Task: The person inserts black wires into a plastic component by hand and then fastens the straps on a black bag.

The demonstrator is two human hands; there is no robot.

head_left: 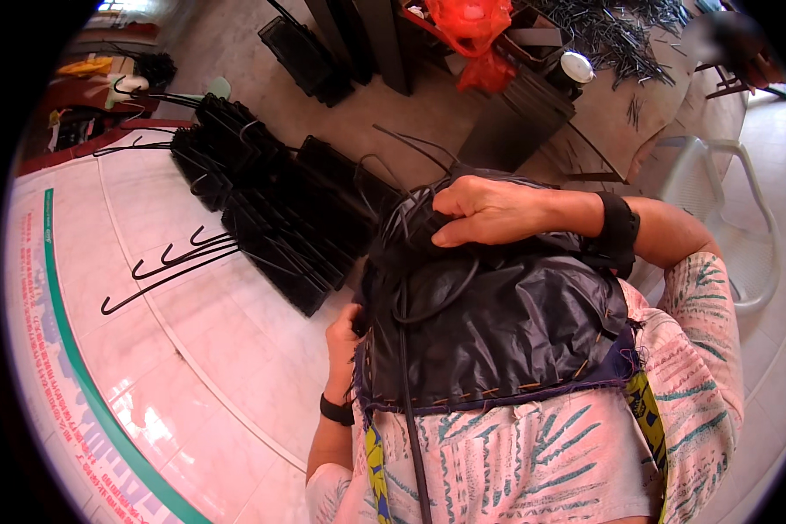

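A black plastic-like apron (pixel 515 323) with a stitched purple edge lies over my lap. Above it my right hand (pixel 485 210) is closed, thumb and fingers pressed together at a dark bundle of thin strips (pixel 400 214); what exactly they pinch is hidden. Down at the apron's left edge, my left hand (pixel 344 336) has its fingers curled round something dark that I cannot make out. One black cord (pixel 404 375) runs down over the apron. Just beyond my left hand are stacked black panels (pixel 293 244) with thin rods ending in hooks (pixel 162 262).
The stacks rest on a pale, glossy surface (pixel 236 367) with a printed green-edged sheet (pixel 96 410) at left. A white plastic chair (pixel 734 236) stands to the right. Farther off are a red plastic bag (pixel 476 35), a round white dial (pixel 576 67) and a heap of dark strips (pixel 616 31).
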